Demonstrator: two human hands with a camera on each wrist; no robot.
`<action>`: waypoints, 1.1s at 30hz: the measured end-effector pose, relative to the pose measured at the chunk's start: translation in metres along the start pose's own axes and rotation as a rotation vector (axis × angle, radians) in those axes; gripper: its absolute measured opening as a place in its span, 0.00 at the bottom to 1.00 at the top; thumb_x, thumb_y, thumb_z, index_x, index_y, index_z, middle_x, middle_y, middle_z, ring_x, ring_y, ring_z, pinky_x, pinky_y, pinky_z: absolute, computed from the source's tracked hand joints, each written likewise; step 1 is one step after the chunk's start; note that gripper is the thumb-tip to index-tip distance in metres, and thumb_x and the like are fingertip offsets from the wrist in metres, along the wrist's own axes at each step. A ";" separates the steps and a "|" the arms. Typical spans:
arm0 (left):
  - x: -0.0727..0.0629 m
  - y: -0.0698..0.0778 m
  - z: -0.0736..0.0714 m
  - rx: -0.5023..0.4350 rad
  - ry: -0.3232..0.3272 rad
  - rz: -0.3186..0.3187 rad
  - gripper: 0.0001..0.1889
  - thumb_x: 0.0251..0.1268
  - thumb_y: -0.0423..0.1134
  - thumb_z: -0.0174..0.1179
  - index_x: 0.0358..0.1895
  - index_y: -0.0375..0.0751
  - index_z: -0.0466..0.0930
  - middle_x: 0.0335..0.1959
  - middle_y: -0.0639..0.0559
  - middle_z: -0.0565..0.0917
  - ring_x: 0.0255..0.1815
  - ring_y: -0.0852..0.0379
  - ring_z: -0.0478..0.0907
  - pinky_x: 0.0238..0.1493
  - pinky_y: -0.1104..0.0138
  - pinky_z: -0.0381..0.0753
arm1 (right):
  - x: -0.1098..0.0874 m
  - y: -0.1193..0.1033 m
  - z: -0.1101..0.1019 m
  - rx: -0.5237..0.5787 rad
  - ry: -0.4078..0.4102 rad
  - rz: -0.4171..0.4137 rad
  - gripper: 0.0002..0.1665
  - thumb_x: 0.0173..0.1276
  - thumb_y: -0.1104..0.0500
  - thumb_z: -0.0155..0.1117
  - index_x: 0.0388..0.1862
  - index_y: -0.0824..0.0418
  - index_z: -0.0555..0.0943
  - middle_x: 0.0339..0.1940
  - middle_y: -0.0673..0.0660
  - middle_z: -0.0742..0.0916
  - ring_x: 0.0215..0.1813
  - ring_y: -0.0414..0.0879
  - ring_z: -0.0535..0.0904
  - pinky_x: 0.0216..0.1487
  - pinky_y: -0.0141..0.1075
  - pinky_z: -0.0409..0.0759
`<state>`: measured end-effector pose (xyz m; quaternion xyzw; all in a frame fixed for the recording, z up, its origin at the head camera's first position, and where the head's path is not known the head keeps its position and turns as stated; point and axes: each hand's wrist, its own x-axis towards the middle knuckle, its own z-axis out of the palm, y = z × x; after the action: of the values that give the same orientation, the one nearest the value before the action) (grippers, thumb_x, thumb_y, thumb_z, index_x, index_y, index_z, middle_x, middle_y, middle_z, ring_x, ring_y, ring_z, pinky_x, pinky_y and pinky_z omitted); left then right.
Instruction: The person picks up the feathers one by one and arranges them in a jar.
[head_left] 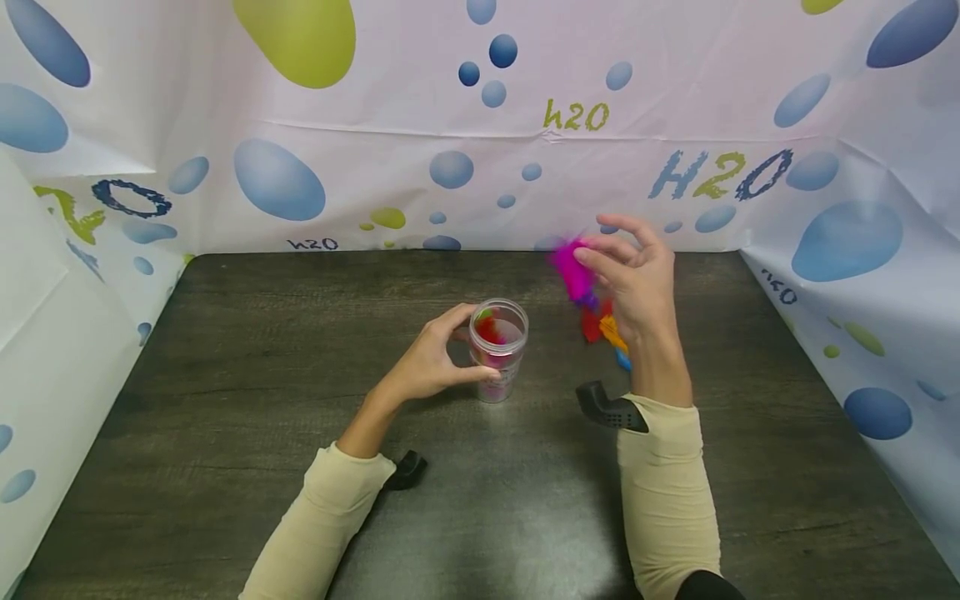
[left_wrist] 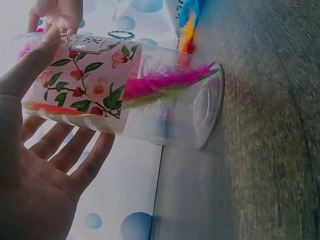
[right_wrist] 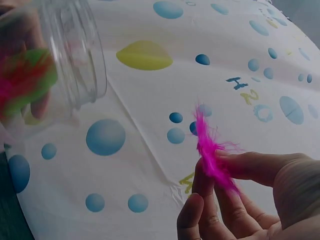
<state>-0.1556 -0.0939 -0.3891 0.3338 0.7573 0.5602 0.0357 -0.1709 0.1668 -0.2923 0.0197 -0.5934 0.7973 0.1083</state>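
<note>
A clear plastic jar (head_left: pixel 498 350) with a flower-printed label (left_wrist: pixel 85 75) stands upright on the table. My left hand (head_left: pixel 431 358) grips it round the side, thumb on the near face. Inside the jar are pink, green and red feathers (left_wrist: pixel 165 85). My right hand (head_left: pixel 637 275) is raised to the right of the jar and pinches a magenta feather (right_wrist: pixel 212 155) between thumb and fingertips. Below that hand, partly hidden by it, lie a red feather (head_left: pixel 592 325), an orange feather (head_left: pixel 612 332) and a blue feather (head_left: pixel 623 359) on the table.
The dark wood-grain table (head_left: pixel 225 400) is bordered by a white sheet (head_left: pixel 390 108) printed with blue and green spots and h2o lettering. Black wrist mounts (head_left: pixel 611 407) sit at both sleeve cuffs.
</note>
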 end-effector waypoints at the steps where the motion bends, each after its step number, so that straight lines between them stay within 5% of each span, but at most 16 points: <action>1: 0.000 0.000 0.000 -0.001 0.001 0.001 0.40 0.50 0.28 0.80 0.69 0.29 0.72 0.60 0.40 0.80 0.58 0.47 0.80 0.61 0.59 0.83 | -0.001 0.000 0.001 0.000 -0.006 0.005 0.18 0.66 0.74 0.71 0.51 0.60 0.83 0.30 0.50 0.91 0.34 0.44 0.86 0.31 0.27 0.82; 13: 0.001 -0.001 0.000 -0.003 0.000 0.000 0.41 0.49 0.28 0.80 0.69 0.30 0.72 0.60 0.41 0.81 0.58 0.48 0.80 0.61 0.60 0.83 | -0.012 0.005 0.026 0.013 -0.136 0.008 0.23 0.64 0.82 0.65 0.50 0.59 0.83 0.30 0.51 0.90 0.34 0.43 0.88 0.41 0.31 0.88; 21: 0.000 -0.001 0.000 -0.006 -0.003 -0.008 0.41 0.50 0.27 0.80 0.70 0.29 0.71 0.61 0.40 0.80 0.59 0.47 0.80 0.61 0.58 0.83 | -0.023 0.018 0.040 -0.045 -0.186 -0.031 0.18 0.64 0.78 0.69 0.50 0.64 0.82 0.32 0.52 0.89 0.36 0.45 0.89 0.46 0.34 0.88; 33: 0.000 -0.003 -0.001 0.009 -0.007 -0.001 0.43 0.51 0.29 0.80 0.72 0.30 0.69 0.63 0.39 0.80 0.62 0.45 0.79 0.62 0.57 0.83 | -0.038 0.031 0.049 -0.116 -0.204 -0.194 0.18 0.63 0.81 0.68 0.50 0.72 0.81 0.33 0.48 0.90 0.38 0.46 0.88 0.47 0.35 0.89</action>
<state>-0.1577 -0.0948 -0.3911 0.3356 0.7597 0.5557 0.0375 -0.1445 0.1065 -0.3130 0.1517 -0.6417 0.7414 0.1248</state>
